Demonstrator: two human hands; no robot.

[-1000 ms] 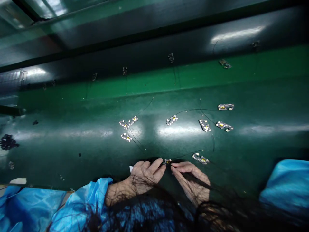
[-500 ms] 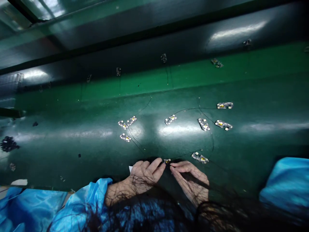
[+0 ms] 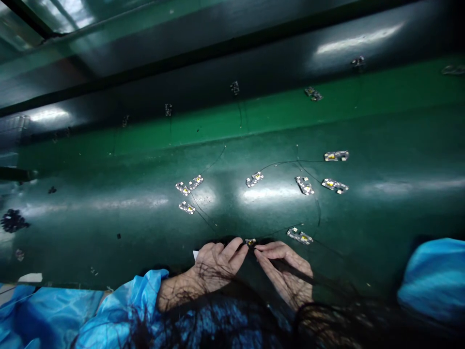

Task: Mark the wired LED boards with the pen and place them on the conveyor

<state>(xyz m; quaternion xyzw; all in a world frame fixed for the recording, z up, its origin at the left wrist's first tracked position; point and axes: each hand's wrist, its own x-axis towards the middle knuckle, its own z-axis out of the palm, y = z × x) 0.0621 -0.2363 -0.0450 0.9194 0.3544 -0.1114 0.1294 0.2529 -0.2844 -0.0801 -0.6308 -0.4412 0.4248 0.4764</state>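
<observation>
Near the front edge of the green work surface, my left hand (image 3: 220, 263) is closed, its thumb and forefinger pinching the left end of a small circuit board (image 3: 250, 242). My right hand (image 3: 285, 271) has its thumb and fingertips together at that board's right edge. Whatever sits between the right fingertips is too small to make out. A thin dark wire (image 3: 279, 232) runs rightward from near the held board. Just right of my hands lies another circuit board (image 3: 300, 236) with a yellow spot. A white scrap (image 3: 195, 254) shows behind my left hand.
Several circuit boards with thin wires, such as a left one (image 3: 186, 208) and a right one (image 3: 336, 156), lie on the surface. Behind runs a bright green belt (image 3: 203, 128) carrying more boards. A black pile of small parts (image 3: 13, 221) stands far left. Blue sleeves (image 3: 432, 286) flank me.
Boards on the far green belt have shifted left. Those on the near surface shift only slightly in view. Both my hands stay nearly still at the held board.
</observation>
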